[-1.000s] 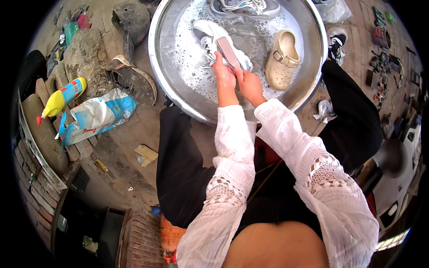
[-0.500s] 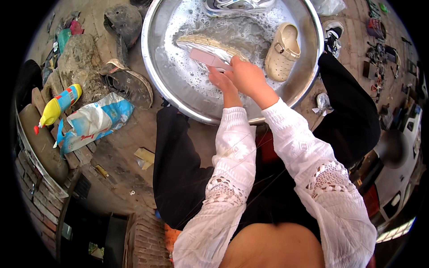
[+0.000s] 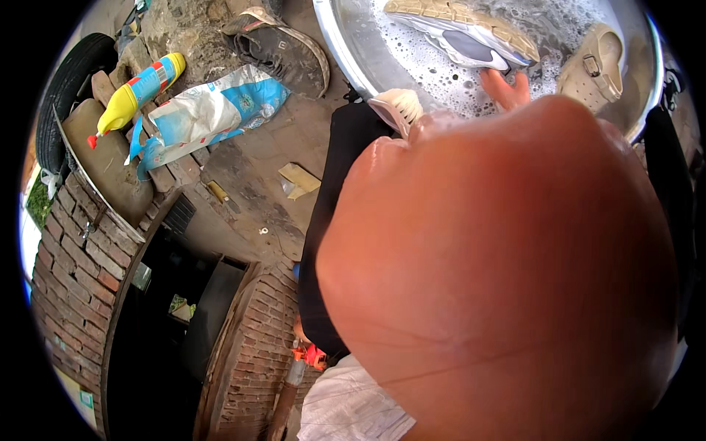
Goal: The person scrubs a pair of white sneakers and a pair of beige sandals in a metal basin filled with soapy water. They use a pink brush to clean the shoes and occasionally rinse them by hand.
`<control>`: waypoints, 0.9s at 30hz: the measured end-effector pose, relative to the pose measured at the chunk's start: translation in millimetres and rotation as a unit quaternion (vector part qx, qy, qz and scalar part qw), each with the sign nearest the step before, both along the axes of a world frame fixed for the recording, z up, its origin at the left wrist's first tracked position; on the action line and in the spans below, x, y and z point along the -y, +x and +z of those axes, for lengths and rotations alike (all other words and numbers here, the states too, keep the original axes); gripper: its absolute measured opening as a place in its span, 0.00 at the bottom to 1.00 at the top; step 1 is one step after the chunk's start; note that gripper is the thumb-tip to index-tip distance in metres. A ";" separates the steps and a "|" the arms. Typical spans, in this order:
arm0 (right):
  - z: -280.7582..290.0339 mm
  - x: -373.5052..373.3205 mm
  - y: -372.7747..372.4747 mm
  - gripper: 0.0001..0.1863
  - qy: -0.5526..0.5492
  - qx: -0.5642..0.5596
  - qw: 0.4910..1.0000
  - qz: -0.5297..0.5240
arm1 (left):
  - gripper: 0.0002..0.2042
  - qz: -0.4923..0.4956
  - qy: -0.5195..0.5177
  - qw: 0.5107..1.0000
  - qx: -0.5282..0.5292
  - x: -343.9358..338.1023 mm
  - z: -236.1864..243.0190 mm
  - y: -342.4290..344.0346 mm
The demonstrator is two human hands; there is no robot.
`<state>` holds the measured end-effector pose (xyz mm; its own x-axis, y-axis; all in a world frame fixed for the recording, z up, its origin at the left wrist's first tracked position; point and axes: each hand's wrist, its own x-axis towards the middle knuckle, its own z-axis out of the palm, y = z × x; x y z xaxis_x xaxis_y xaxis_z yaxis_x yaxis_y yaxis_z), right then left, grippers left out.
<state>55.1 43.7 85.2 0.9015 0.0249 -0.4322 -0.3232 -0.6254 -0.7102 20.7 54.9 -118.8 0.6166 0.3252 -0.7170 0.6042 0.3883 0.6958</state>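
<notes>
My right hand (image 3: 493,257) looms close to the camera, filling much of the right and lower view, closed on a pink brush with pale bristles (image 3: 397,108). Beyond it, partly hidden, my left hand (image 3: 506,90) is in the basin with fingers apart, at the lower edge of a white-and-grey sneaker (image 3: 457,40) lying on its side, tan sole upward. A beige clog (image 3: 587,73) lies to the right in the foamy water of the metal basin (image 3: 339,40).
At the left are a yellow bottle (image 3: 138,94), a torn bag (image 3: 206,114), a dark worn shoe (image 3: 283,59), a black tyre (image 3: 68,92) and brickwork (image 3: 84,272) beside a dark opening. My dark-clad leg (image 3: 338,154) is beside the basin.
My right hand and brush have risen from the sneaker toward the camera, covering much of the view. The view has swung, shifting the basin toward the upper right.
</notes>
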 end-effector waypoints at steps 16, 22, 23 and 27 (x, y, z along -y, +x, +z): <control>-280.6 48.3 -40.2 0.27 0.387 -0.170 0.787 -0.449 | 0.14 -0.045 -0.037 0.998 -0.020 -39.1 11.3 5.7; -235.5 23.7 -30.6 0.22 -0.029 -0.131 0.954 -0.269 | 0.14 -0.053 -0.071 0.995 -0.035 -20.3 1.3 14.6; -210.7 26.6 -31.8 0.21 -0.009 -0.129 0.968 -0.215 | 0.14 -0.057 -0.079 0.994 -0.039 -12.6 -5.8 12.6; -37.9 19.0 39.9 0.19 0.225 -0.075 0.968 0.081 | 0.13 0.021 -0.058 0.998 -0.021 -24.5 -29.5 19.5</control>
<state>95.0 24.7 47.4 0.7983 0.3768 -0.4699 -0.3667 -0.3148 -0.8755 40.2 79.4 -148.3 0.5729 0.2639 -0.7760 0.6134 0.4899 0.6195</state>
